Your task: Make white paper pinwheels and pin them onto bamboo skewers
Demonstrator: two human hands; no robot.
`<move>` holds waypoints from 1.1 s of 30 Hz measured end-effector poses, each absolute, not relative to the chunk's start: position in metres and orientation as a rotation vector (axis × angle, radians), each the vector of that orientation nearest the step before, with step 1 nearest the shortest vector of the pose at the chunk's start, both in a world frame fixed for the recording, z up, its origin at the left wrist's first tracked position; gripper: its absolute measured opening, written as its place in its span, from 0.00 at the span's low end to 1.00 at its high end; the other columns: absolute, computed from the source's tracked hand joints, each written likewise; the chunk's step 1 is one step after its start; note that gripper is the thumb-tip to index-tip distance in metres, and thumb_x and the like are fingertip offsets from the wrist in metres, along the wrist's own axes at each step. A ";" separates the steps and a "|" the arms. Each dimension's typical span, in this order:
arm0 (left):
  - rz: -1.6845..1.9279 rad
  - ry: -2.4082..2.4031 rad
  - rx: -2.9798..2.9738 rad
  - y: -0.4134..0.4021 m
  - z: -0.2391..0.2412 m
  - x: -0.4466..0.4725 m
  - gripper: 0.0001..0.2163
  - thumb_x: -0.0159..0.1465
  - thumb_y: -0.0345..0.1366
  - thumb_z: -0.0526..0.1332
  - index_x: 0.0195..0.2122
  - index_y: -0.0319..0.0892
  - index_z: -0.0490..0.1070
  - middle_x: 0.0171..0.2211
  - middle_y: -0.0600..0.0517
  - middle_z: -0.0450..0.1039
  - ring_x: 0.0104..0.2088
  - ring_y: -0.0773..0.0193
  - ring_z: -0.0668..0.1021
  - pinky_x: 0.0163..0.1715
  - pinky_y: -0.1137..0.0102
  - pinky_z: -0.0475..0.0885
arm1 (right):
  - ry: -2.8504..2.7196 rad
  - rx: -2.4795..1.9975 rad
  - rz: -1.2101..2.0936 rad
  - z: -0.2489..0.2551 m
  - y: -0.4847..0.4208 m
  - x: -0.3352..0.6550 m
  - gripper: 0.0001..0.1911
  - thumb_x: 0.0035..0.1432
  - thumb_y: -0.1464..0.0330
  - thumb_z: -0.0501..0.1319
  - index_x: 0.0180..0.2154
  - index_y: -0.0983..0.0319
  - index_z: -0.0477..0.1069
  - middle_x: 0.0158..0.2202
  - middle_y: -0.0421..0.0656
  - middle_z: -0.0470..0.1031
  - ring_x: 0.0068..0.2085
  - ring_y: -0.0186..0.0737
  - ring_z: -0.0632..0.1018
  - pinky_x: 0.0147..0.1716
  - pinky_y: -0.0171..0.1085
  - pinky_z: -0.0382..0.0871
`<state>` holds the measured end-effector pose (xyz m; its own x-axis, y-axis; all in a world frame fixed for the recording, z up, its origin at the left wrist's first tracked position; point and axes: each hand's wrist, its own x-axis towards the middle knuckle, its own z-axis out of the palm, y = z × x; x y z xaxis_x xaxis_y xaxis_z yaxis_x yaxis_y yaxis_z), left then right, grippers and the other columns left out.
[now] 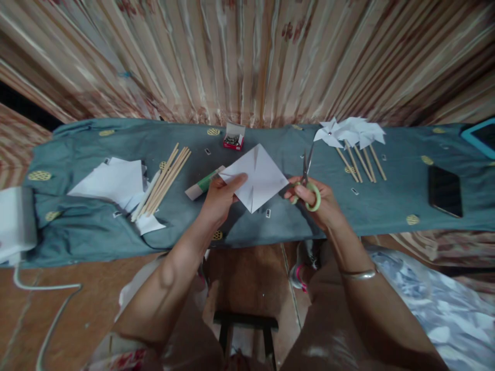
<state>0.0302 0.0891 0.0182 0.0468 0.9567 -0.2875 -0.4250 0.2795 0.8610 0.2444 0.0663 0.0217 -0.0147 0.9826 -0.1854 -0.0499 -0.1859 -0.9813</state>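
Observation:
My left hand (222, 198) pinches the left corner of a white paper square (257, 178), held like a diamond above the grey-blue cloth table (96, 226). The paper shows short cuts running in from its corners. My right hand (317, 203) is closed in the green handles of scissors (308, 178), whose blades point away from me just right of the paper. A glue stick (203, 183) lies on the cloth behind my left hand.
Wooden sticks (164, 180) and white paper sheets (112, 183) lie at the left. Finished paper pinwheels on sticks (353, 135) rest at the back right. A small red box of pins (234, 138) stands at the back, a black phone (444, 190) at the right. A curtain hangs behind.

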 end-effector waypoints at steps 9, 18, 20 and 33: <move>1.010 1.128 0.899 0.083 0.012 0.036 0.08 0.48 0.37 0.72 0.25 0.37 0.79 0.24 0.50 0.78 0.26 0.63 0.75 0.30 0.70 0.68 | -1.054 -1.312 1.425 0.017 0.067 0.237 0.21 0.34 0.60 0.76 0.32 0.58 0.74 0.26 0.34 0.72 0.26 0.31 0.69 0.28 0.34 0.63; 1.142 0.843 0.676 0.069 0.007 0.060 0.24 0.48 0.56 0.69 0.36 0.40 0.77 0.38 0.46 0.80 0.44 0.53 0.79 0.42 0.63 0.74 | -0.727 -1.258 1.198 0.008 0.072 0.215 0.20 0.31 0.63 0.76 0.29 0.59 0.73 0.23 0.32 0.72 0.25 0.31 0.70 0.29 0.34 0.64; 1.103 0.925 0.752 0.066 0.004 0.066 0.18 0.47 0.50 0.72 0.29 0.40 0.77 0.32 0.48 0.80 0.41 0.54 0.80 0.41 0.65 0.73 | -0.712 -1.252 1.174 0.006 0.072 0.210 0.20 0.31 0.62 0.75 0.29 0.58 0.73 0.22 0.31 0.71 0.24 0.31 0.69 0.28 0.34 0.64; 1.221 1.048 0.618 0.072 0.006 0.070 0.09 0.42 0.34 0.70 0.24 0.39 0.75 0.30 0.50 0.79 0.30 0.62 0.78 0.34 0.68 0.73 | -0.706 -1.197 1.253 0.007 0.068 0.197 0.16 0.34 0.64 0.75 0.29 0.59 0.75 0.26 0.33 0.75 0.26 0.30 0.70 0.30 0.33 0.64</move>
